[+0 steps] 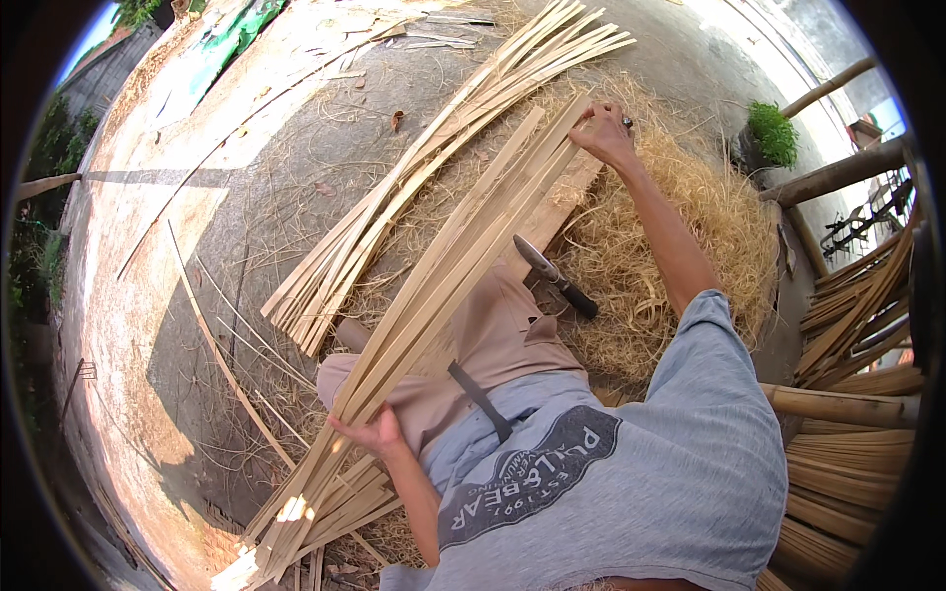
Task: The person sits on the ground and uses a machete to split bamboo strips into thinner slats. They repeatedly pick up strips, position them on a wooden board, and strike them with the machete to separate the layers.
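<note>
A long bundle of pale bamboo strips (434,286) lies slantwise across my lap, from lower left to upper right. My right hand (606,135) pinches the strips near their far end, my arm stretched out. My left hand (372,430) holds the same bundle lower down, by my knee; its fingers are partly hidden by the strips. A knife (557,276) with a dark handle lies beside my right thigh, close to a wooden board (572,192) that is partly under the strips.
Another bundle of strips (394,187) rests on the concrete ground to the left. A heap of curly shavings (680,236) sits at the right. More strips (345,502) lie at lower left. Stacked strips (838,483) and wooden poles (838,172) stand along the right side.
</note>
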`<state>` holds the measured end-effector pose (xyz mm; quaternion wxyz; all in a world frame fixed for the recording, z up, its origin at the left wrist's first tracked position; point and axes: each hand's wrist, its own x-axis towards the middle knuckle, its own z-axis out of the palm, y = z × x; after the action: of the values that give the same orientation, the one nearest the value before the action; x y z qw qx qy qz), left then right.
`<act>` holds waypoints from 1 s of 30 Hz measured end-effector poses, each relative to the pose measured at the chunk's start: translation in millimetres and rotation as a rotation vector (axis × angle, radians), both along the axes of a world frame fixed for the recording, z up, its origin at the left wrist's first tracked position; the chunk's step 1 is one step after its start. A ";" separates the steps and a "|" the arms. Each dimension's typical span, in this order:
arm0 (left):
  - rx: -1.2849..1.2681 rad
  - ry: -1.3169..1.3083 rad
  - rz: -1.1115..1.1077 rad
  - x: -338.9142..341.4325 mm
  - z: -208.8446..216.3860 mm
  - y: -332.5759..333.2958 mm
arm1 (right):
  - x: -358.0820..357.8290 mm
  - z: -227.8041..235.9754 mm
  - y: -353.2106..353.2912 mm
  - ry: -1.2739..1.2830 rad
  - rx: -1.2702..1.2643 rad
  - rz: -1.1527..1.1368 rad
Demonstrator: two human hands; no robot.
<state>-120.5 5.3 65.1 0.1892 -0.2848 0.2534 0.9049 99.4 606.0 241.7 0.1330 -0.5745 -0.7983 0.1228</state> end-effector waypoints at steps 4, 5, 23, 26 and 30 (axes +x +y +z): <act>0.001 0.020 0.011 1.6 5.3 5.5 | -4.6 -25.6 1.8 0.092 0.032 -0.063; 0.007 0.020 0.016 2.0 5.9 4.7 | -5.9 -26.7 3.2 0.098 0.052 -0.060; -0.099 -0.005 0.014 2.6 12.1 4.8 | 68.9 -29.8 100.9 0.871 -0.034 -0.118; -0.112 -0.019 0.024 2.6 14.0 7.3 | 48.4 -11.9 113.1 0.806 -0.120 -0.030; -0.026 -0.024 0.017 1.8 15.4 3.0 | 26.9 -1.8 125.7 0.605 -0.069 -0.017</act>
<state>-118.6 8.3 80.5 0.1806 -0.3002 0.2605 0.8997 126.3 731.7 239.9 0.3463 -0.5224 -0.7131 0.3141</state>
